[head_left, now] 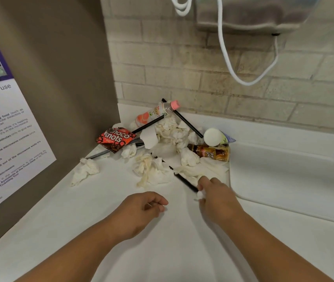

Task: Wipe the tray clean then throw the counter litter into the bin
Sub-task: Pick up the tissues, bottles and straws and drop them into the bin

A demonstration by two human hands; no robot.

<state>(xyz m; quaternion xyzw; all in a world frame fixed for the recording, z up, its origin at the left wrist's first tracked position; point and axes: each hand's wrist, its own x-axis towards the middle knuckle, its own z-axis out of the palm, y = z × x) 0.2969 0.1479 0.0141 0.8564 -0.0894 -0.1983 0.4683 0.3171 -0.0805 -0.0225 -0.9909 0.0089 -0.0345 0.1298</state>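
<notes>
Litter pile (162, 143) sits in the tabletop's (101, 220) back corner. Right hand (214, 194) pinches a tissue scrap (199, 195) beside a black straw (184, 181); left hand (141, 208) is loosely curled and empty. Probably smarter to bunch the wads with both hands, bottles after. No bin in view.

Two bare forearms enter from the lower edge of the frame. Left hand (141, 208) and right hand (217, 200) are ungloved, and the fingers (160, 200) have short plain nails.

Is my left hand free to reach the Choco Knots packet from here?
Probably yes: the left hand seems to hold nothing, and bare counter lies between it and the Choco Knots packet, lying uncovered at the pile's edge.
</notes>
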